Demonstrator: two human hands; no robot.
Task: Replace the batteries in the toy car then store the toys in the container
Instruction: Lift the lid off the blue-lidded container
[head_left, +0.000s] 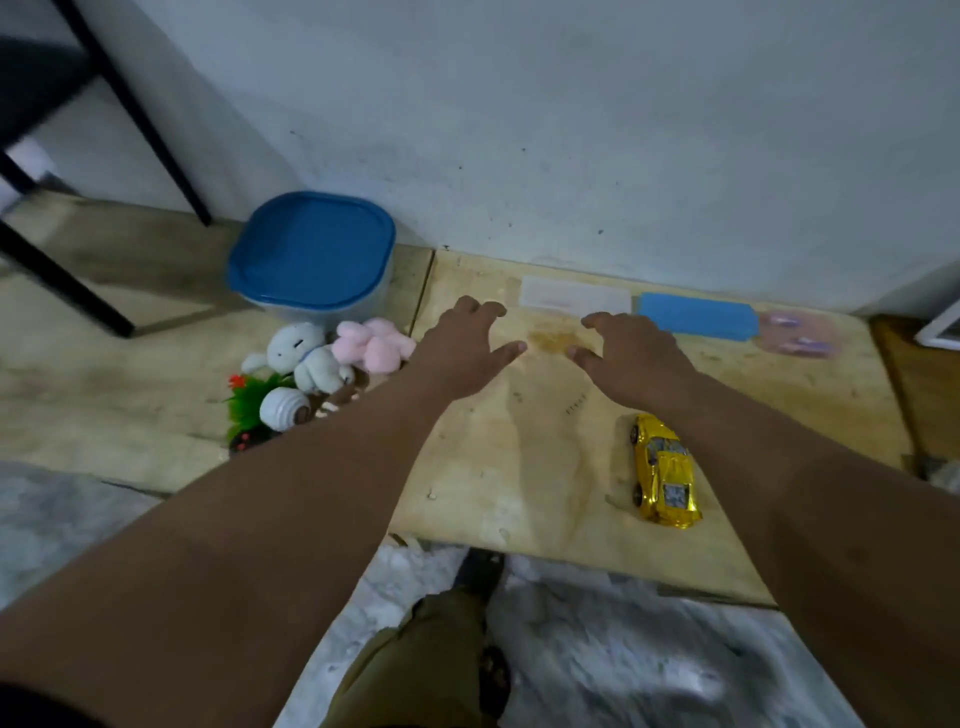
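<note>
- The task looks near its start: the car (664, 472) lies alone on the board (519, 467) in the lower right of the frame, and no hand touches it.
- I cannot tell if its battery cover is open; no loose batteries are clear to see.
- The container (311, 260) stands in the upper left of centre with its blue lid still on, so nothing is stored yet.
- The soft toys (332, 353) lie in a heap just in front of the container, outside it.
- The left hand (462, 348) and the right hand (631, 358) hover over the middle of the board, fingers spread wide, holding nothing.
- A clear box (574, 297) and a blue box (698, 316) lie near the wall (571, 130), beyond the hands.
- The board has bare room between the hands and the car.
- The near edge of the board is close to the car, so I judge it should not be pushed toward the lower frame.
</note>
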